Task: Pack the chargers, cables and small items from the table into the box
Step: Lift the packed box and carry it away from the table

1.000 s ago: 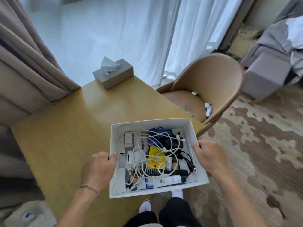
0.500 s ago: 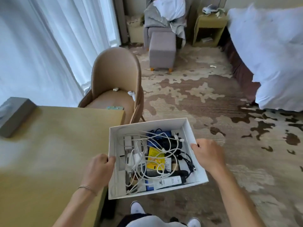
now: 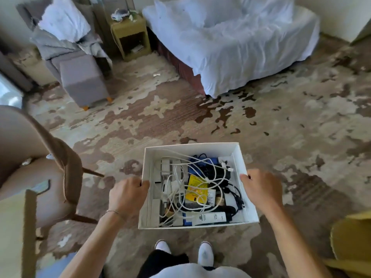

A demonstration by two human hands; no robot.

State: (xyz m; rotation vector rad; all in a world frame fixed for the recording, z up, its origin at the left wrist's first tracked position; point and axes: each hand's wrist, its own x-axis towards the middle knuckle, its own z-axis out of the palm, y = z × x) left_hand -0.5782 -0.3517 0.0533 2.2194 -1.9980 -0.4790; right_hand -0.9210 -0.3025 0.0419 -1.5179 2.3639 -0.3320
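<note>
A white open box (image 3: pixel 236 155) hangs in the air over the carpet, in front of me. My left hand (image 3: pixel 128 194) grips its left wall and my right hand (image 3: pixel 261 190) grips its right wall. Inside lie tangled white cables (image 3: pixel 200 167), white chargers (image 3: pixel 165 165), black cables (image 3: pixel 236 197), a yellow packet (image 3: pixel 195 187), a blue item (image 3: pixel 210 160) and a white tube (image 3: pixel 208 217).
A tan chair (image 3: pixel 40 161) stands at the left, with the table corner (image 3: pixel 12 227) below it. A grey ottoman (image 3: pixel 84 83), a bedside stand (image 3: pixel 130 37) and a bed with white sheets (image 3: pixel 230 43) stand farther off. Patterned carpet lies between.
I have turned right, away from the table, carrying the box in both hands. The table has slid out to the left edge and the bed has come into view.
</note>
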